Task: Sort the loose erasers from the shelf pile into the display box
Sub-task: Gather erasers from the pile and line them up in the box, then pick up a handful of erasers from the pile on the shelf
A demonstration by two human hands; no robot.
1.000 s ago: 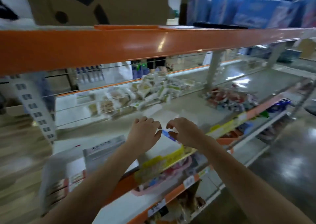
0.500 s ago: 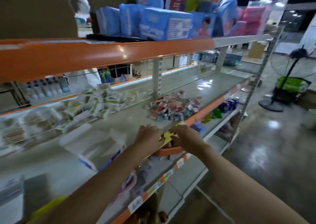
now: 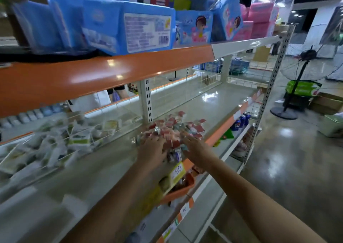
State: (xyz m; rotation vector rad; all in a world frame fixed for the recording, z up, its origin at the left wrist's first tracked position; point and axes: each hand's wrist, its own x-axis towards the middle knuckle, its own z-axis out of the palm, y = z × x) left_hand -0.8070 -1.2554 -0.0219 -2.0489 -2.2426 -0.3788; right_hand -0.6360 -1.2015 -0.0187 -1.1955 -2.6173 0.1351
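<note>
A pile of small wrapped erasers, mostly red and pink packets, lies on the pale middle shelf near its front edge. My left hand lies on the near left side of the pile, fingers spread over the packets. My right hand lies on the near right side, fingers stretched into the heap. Motion blur hides whether either hand holds a packet. No display box shows in this view.
An orange basket with a yellow price tag hangs at the shelf front below my hands. White and green packets lie to the left behind wire dividers. Blue packs fill the top shelf. A standing fan is on the floor at right.
The view has swung right along the shelf. Both hands have left the boxes at the shelf front and reached forward onto the eraser pile.
</note>
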